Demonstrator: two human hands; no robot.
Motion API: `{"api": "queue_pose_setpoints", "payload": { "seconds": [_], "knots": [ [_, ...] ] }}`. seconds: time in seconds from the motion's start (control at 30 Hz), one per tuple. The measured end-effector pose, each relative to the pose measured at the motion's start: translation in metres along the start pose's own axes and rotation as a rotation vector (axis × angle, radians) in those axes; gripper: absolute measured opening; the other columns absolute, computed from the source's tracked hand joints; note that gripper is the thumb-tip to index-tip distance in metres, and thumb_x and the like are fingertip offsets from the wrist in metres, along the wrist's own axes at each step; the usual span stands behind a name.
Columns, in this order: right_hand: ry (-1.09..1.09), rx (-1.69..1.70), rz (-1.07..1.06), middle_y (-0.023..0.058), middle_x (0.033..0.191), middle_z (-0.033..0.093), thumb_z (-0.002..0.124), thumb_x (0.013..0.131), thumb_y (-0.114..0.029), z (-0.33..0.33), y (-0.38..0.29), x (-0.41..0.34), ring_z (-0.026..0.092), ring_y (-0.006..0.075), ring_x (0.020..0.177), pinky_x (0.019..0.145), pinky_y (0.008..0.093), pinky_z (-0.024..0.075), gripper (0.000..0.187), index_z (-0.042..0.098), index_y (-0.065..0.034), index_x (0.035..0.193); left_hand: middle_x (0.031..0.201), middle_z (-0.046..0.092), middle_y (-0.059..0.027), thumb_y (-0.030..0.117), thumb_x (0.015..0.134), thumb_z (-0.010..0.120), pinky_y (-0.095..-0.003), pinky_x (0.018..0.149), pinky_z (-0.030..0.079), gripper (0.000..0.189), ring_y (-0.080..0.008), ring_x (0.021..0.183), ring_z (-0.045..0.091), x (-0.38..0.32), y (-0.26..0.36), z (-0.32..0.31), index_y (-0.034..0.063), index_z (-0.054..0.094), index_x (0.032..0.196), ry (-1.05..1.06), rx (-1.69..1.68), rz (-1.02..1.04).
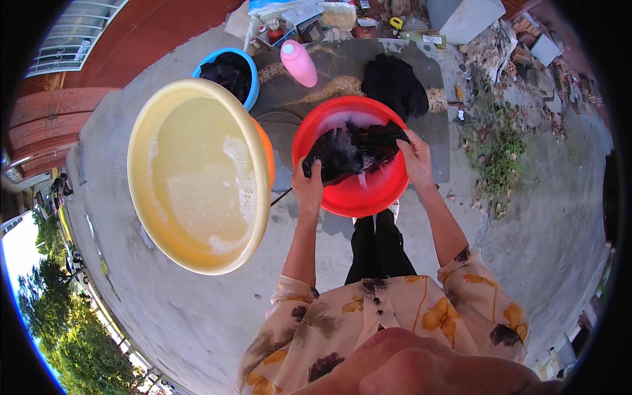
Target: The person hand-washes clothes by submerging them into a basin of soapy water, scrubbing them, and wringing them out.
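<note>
A wet black cloth (351, 150) is stretched between my two hands above a red plastic basin (355, 206) that holds sudsy water. Its left end is pinched in my left hand (309, 183), thumb on top, at the basin's left rim. My right hand (415, 154) grips the other end at the right rim. Left of the basin stands a large cream plastic tub (136, 163) of cloudy, foamy water. Behind the red basin, a heap of black cloth (392, 86) lies on a dark stone slab, and a pink bottle (299, 64) with a white cap is at the back left.
A blue basin (255, 81) with dark cloth stands behind the cream tub, and something orange (266, 153) shows beneath that tub's right side. Jars and boxes sit beyond the stone slab (439, 148). Weeds (501, 153) and rubble are at the right.
</note>
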State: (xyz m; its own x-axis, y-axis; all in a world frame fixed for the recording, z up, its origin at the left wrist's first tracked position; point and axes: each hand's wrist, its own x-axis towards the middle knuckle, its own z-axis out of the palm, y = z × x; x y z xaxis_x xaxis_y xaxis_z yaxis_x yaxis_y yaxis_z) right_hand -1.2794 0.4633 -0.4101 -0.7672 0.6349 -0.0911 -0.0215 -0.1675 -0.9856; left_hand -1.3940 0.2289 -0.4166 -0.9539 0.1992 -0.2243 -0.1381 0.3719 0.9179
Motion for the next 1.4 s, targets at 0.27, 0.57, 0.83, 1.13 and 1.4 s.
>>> {"api": "queue_pose_setpoints", "payload": {
  "seconds": [0.27,0.57,0.83,1.13,1.4],
  "knots": [
    [-0.280,-0.944,-0.074,0.0257,0.119,0.058,0.059,0.082,-0.011,-0.012,-0.003,-0.014,0.055,0.0445,0.110,0.096,0.0484,0.0450,0.049,0.051,-0.0008,0.129,0.096,0.056,-0.0136,-0.007,0.082,0.059,-0.0306,0.079,0.046,0.026,-0.0262,0.088,0.057,-0.055,0.071,-0.021,0.0006,0.067,0.106,0.042,0.229,0.414],
    [-0.421,-1.358,0.181,0.0199,0.153,0.032,0.070,0.080,-0.026,0.078,0.104,0.004,0.040,0.0444,0.133,0.104,0.0506,0.0436,0.085,0.025,-0.0250,0.152,0.146,0.033,-0.0247,0.007,0.084,0.058,-0.0559,0.110,0.030,0.067,-0.0468,0.133,0.036,-0.039,-0.058,0.058,0.0160,0.038,0.147,-0.295,0.957,0.231],
    [-0.507,-1.100,0.444,0.0204,0.130,0.056,0.059,0.083,-0.019,0.041,0.226,0.041,0.053,0.0385,0.121,0.099,0.0472,0.0462,0.048,0.055,-0.0119,0.130,0.137,0.051,-0.0236,0.021,0.086,0.053,-0.0456,0.111,0.032,0.053,-0.0377,0.131,0.044,0.019,-0.122,0.093,0.0112,0.049,0.138,-0.640,0.935,-0.232],
    [-0.423,-1.074,0.171,0.0186,0.113,0.067,0.055,0.088,-0.013,0.040,0.131,0.041,0.066,0.0354,0.102,0.089,0.0431,0.0520,0.029,0.069,-0.0083,0.113,0.114,0.063,-0.0209,-0.010,0.076,0.043,-0.0438,0.095,0.047,0.046,-0.0394,0.109,0.060,0.025,-0.063,0.026,0.0070,0.061,0.115,-0.082,0.194,0.062],
    [-0.396,-0.607,0.193,0.0193,0.114,0.067,0.060,0.076,-0.002,0.048,0.109,0.007,0.062,0.0362,0.112,0.100,0.0394,0.0471,0.053,0.059,-0.0057,0.128,0.107,0.062,-0.0144,-0.012,0.077,0.038,-0.0316,0.093,0.045,0.046,-0.0262,0.101,0.061,-0.039,0.109,-0.006,0.0013,0.059,0.116,-0.107,-0.060,0.307]
  ]
}}
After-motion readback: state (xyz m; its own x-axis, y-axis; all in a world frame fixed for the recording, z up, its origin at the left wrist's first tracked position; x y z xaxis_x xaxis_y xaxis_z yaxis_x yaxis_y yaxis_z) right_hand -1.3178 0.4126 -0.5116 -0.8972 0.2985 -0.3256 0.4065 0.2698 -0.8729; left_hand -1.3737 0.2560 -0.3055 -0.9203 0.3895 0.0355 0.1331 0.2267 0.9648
